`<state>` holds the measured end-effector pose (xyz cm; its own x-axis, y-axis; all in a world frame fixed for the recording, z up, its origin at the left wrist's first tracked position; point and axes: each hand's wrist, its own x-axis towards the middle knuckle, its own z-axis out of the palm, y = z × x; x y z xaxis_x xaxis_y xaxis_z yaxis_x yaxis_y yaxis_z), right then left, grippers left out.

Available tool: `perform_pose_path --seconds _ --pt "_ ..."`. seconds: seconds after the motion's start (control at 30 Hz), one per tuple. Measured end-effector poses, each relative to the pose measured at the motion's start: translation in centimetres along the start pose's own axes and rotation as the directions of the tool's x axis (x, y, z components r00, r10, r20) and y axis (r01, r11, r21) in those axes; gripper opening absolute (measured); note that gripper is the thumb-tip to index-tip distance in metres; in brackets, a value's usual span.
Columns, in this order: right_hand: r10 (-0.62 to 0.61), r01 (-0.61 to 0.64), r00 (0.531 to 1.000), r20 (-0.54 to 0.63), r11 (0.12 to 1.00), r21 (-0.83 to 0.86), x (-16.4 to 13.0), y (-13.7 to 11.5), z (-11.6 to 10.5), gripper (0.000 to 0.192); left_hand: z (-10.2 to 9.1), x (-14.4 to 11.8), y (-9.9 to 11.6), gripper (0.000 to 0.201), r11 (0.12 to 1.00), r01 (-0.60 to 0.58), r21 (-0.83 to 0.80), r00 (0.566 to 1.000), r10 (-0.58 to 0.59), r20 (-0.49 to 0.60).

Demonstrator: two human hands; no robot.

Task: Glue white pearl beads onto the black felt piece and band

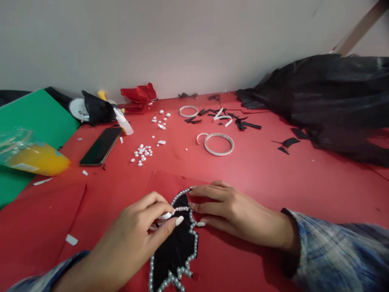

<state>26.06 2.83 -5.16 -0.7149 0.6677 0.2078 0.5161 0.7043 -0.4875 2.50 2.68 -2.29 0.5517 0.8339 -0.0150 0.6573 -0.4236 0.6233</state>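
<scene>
The left hand (142,227) pinched a pearl strand (181,209) between thumb and forefinger, closed on it just at the upper edge of a black patch (178,247). A small white bit sat under the same fingers, probably tape or backing, though the view was too blurred there to be sure. The right hand (231,211) lay flat just across the grip, its fingertips (194,206) pressing the strand and the patch's top corner onto the red sheet (273,174); it held nothing, only pinned things down.

The patch lay directly under and below the pinch, its border already lined with pearls down both sides toward the wearer.

The likeliest slip was in the strand: the pinch held it by a short length, so a pull away from the pressing fingertips could lift the pearls already set along the edge beside the grip. If the right fingertips eased off, the patch could slide on the smooth sheet and the line would wander from the border. Any adhesive on the fingers could also drag the strand up with them.

Well beyond the grip, loose pearls (142,152) lay scattered, with a phone (101,146) to their left and a tape ring (219,144) to their right; a careless sleeve could sweep them.
</scene>
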Motion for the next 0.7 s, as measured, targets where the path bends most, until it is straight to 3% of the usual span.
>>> perform_pose_path --seconds 0.07,0.13,0.2,0.3,0.43,0.57,0.7 --pt "0.001 -0.001 1.000 -0.001 1.000 -0.009 0.0 0.0 0.0 0.025 0.1 0.3 -0.4 0.015 0.966 -0.137 0.218 0.985 0.157 -0.077" --pt "-0.010 0.010 1.000 -0.007 1.000 -0.019 0.0 0.0 0.0 0.026 0.3 0.4 -0.6 0.017 0.900 -0.216 0.379 0.960 0.267 -0.088" --pt "-0.023 0.023 1.000 -0.013 0.999 -0.030 0.0 0.0 0.0 0.026 0.4 0.4 -0.7 0.016 0.845 -0.222 0.487 0.951 0.298 -0.083" --pt "-0.024 0.022 0.999 -0.022 0.998 -0.053 0.0 -0.2 0.0 0.026 0.2 0.6 -0.9 0.020 0.798 -0.120 0.591 0.960 0.245 -0.137" --pt "-0.029 0.027 0.999 -0.025 0.998 -0.063 -0.1 -0.3 0.2 0.026 -0.2 1.3 -1.4 0.020 0.852 -0.059 0.519 0.971 0.169 -0.167" --pt "-0.022 0.021 0.998 -0.054 1.000 -0.013 -0.1 -0.2 0.5 0.025 0.0 1.7 -1.8 0.034 0.888 -0.218 0.404 0.962 0.265 -0.063" --pt "0.042 -0.034 0.993 -0.109 0.996 0.077 0.1 -0.3 0.3 0.026 0.5 1.8 -2.0 0.016 0.866 -0.341 0.366 0.933 0.358 0.022"
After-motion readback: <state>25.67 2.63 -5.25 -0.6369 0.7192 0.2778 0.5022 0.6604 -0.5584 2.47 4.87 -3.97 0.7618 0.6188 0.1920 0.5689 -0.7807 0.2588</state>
